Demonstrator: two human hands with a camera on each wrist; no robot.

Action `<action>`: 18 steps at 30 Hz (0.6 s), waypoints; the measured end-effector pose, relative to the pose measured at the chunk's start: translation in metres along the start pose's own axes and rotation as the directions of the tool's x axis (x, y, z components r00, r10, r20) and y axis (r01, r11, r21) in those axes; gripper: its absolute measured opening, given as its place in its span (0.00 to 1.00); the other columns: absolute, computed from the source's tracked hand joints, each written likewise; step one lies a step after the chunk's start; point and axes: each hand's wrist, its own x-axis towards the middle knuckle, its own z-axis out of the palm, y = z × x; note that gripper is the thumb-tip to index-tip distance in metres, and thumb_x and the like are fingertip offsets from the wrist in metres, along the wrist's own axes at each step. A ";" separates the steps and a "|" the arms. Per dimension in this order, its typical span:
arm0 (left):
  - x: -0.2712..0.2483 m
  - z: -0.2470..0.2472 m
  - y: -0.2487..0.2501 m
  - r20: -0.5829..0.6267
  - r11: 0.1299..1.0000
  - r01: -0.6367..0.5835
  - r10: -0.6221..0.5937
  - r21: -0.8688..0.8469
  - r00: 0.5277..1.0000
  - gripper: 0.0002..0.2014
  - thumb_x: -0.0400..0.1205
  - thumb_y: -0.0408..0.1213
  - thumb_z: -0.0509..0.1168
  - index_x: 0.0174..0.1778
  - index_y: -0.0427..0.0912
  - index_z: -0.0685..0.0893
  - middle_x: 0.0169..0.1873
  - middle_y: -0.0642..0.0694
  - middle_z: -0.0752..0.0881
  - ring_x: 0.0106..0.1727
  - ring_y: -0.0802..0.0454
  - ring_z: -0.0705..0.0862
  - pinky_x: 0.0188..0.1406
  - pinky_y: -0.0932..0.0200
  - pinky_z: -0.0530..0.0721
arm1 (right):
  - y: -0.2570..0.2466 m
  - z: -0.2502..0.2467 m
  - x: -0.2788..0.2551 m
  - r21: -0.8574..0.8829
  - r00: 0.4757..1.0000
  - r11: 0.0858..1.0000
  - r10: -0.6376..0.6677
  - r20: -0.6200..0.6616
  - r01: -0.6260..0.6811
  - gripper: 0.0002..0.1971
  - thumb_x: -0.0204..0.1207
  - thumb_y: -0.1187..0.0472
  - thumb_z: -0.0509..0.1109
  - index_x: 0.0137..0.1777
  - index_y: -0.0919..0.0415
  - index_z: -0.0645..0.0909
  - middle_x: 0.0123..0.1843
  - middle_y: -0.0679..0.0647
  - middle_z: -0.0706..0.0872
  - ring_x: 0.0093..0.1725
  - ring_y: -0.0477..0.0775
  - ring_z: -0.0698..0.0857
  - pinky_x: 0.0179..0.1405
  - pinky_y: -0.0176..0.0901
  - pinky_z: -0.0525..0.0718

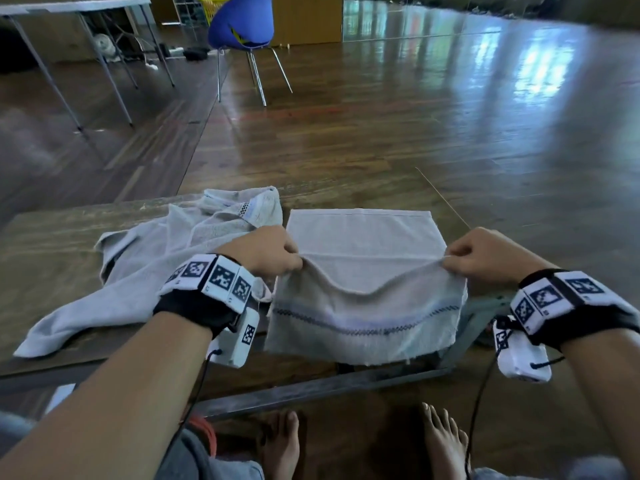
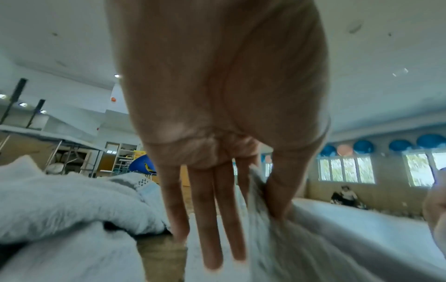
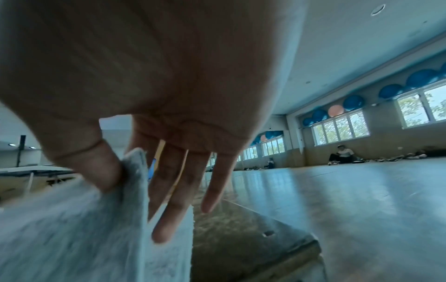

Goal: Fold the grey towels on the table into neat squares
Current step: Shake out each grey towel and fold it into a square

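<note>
A: Step in hand?
B: Mid-fold. Left hand (image 1: 268,252) and right hand (image 1: 485,254) each pinching a side of the towel (image 1: 363,271) on the right of the surface (image 1: 52,237); near part draped over the edge.
A: Next?
B: Probably carrying the pinched fold flat, edges matched. Crumpled second towel (image 1: 149,268) waiting left.

Grey towel (image 1: 363,271) (dark zigzag stripe), blue chair (image 1: 242,22), brown table (image 1: 62,230).

Low wooden table (image 1: 52,233), crumpled grey towel (image 1: 138,268) left, half-folded grey towel (image 1: 363,237) right, seemingly overhanging
</note>
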 end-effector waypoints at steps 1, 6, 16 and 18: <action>0.000 0.000 0.000 -0.072 1.000 -0.014 0.013 -0.021 0.997 0.17 0.79 0.36 0.66 0.24 0.40 0.73 0.22 0.46 0.71 0.25 0.51 0.70 0.28 0.58 0.67 | 0.002 0.000 0.000 0.033 0.998 0.999 0.002 -0.068 0.000 0.15 0.73 0.47 0.66 0.33 0.57 0.83 0.24 0.46 0.79 0.34 0.52 0.80 0.46 0.56 0.78; 0.016 0.009 -0.008 -0.455 0.985 -0.083 0.003 -0.154 0.890 0.18 0.82 0.31 0.64 0.25 0.36 0.69 0.22 0.42 0.69 0.25 0.51 0.67 0.29 0.55 0.67 | -0.008 0.009 0.011 0.163 0.923 0.984 -0.002 -0.384 0.069 0.13 0.80 0.61 0.64 0.39 0.59 0.88 0.31 0.58 0.86 0.40 0.61 0.82 0.39 0.48 0.78; 0.039 0.017 -0.013 -0.189 0.999 -0.045 0.042 -0.014 0.981 0.19 0.78 0.29 0.62 0.22 0.40 0.65 0.22 0.41 0.66 0.27 0.46 0.65 0.30 0.54 0.62 | 0.000 0.008 0.027 0.019 0.997 0.999 0.040 -0.060 -0.039 0.14 0.76 0.59 0.67 0.29 0.59 0.84 0.25 0.52 0.83 0.33 0.56 0.80 0.40 0.54 0.81; 0.040 0.010 -0.009 -0.128 1.000 -0.007 0.006 -0.009 0.992 0.22 0.77 0.32 0.64 0.20 0.43 0.61 0.20 0.44 0.63 0.24 0.48 0.62 0.28 0.54 0.61 | 0.005 0.000 0.028 0.055 0.997 0.997 0.064 -0.049 -0.062 0.14 0.76 0.57 0.68 0.30 0.61 0.85 0.25 0.52 0.83 0.30 0.52 0.78 0.40 0.54 0.82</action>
